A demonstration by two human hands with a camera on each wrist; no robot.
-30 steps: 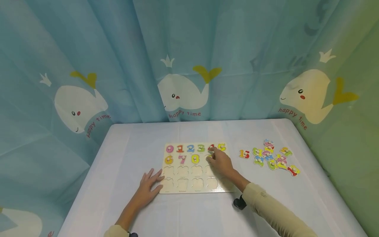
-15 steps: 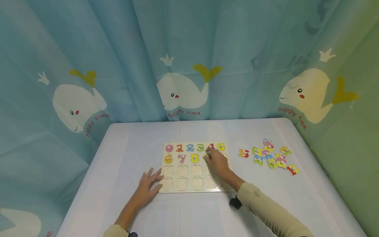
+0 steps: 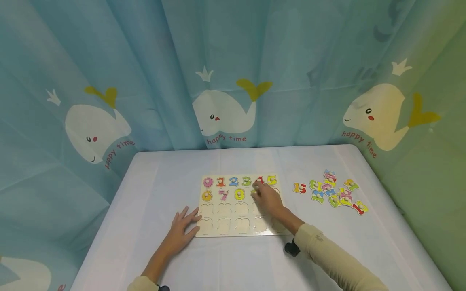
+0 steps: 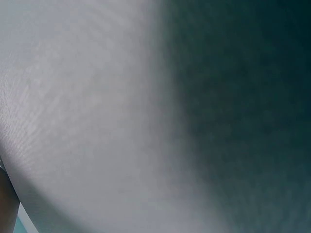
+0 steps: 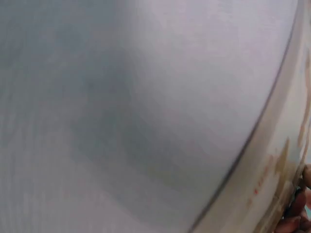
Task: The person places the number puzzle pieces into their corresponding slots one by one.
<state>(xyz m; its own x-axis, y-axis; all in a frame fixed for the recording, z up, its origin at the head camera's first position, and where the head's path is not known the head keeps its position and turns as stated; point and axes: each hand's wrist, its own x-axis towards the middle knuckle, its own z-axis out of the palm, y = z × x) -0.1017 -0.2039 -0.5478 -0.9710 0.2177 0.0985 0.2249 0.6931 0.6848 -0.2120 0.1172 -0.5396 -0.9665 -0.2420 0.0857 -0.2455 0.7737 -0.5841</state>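
Observation:
A pale wooden number puzzle board lies flat on the table. Pegged number pieces fill its top row, and an orange 6, a pink 7 and a yellow 8 sit in the second row. My right hand reaches over the board just right of the 8. Its fingers pinch a mostly hidden yellow-green number piece over the second row, beneath the red 4. My left hand lies with spread fingers on the table, fingertips at the board's left edge.
Several loose number pieces lie in a partly overlapping cluster on the white-covered table to the right. A 15 piece lies between them and the board. Behind the table hangs a blue curtain with whales.
The right hand has shifted slightly left over the second row, most of it in the first half second. The left hand keeps its place at the board's edge.

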